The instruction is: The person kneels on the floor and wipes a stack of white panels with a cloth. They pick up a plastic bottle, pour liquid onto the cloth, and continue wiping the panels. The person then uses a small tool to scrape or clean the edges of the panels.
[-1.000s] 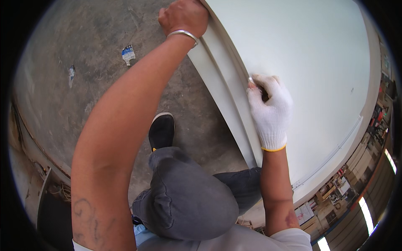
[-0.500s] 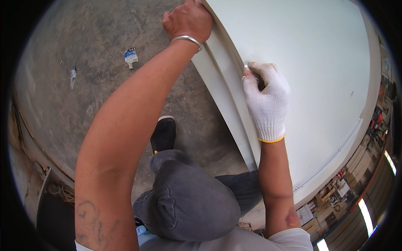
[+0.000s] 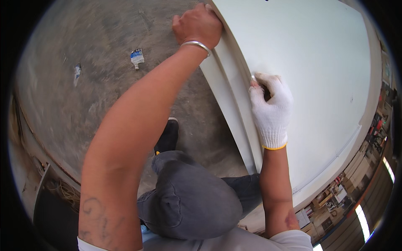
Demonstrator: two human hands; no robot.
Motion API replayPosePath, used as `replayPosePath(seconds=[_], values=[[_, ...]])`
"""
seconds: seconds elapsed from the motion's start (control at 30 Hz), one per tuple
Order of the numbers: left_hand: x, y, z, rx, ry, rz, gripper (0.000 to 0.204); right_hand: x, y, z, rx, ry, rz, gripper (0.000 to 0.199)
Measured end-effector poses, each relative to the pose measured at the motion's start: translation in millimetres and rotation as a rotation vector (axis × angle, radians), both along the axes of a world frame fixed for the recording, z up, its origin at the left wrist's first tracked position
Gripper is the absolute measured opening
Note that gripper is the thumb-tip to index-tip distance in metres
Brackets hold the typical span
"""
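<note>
Panel: the broad, smooth, pale panel (image 3: 318,92) fills much of the right side, beside the bent knee (image 3: 197,201) in grey, seamed cloth.
Folded edge: the stepped, channel-like folded edge (image 3: 228,92) runs down the panel's left side.
Right grip: the right hand (image 3: 272,102) wears a white ribbed-knit glove (image 3: 274,131) with a yellow hem; thumb and forefinger curl nearly together beside the folded edge, a pale fleck at the tip; nail or held piece, I cannot tell.
Left grip: the bare left hand (image 3: 197,26) curls at the edge higher up; fingertips hidden, hold unclear.
Wrist: a shiny metal bangle (image 3: 197,44).
Floor: mottled grey concrete floor (image 3: 100,96), with a crumpled blue-and-white scrap (image 3: 137,58).
</note>
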State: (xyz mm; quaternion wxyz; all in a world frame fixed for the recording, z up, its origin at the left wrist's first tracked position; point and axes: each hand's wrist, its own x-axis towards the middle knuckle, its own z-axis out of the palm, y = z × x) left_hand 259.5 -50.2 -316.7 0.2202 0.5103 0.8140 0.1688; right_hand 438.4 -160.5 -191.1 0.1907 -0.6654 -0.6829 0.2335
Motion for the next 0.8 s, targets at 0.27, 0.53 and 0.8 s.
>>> replayPosePath(seconds=[0.27,0.53,0.8], values=[[5,-3,12,0.141,-0.045,0.017,0.039,-17,26,-9,0.173,-0.013,0.114,0.01],[6,-3,14,0.129,-0.026,0.028,0.041,-19,30,-6,0.179,0.018,0.184,0.014],[6,-4,16,0.134,-0.052,0.035,0.039,-19,30,-10,0.103,0.033,0.087,0.009]])
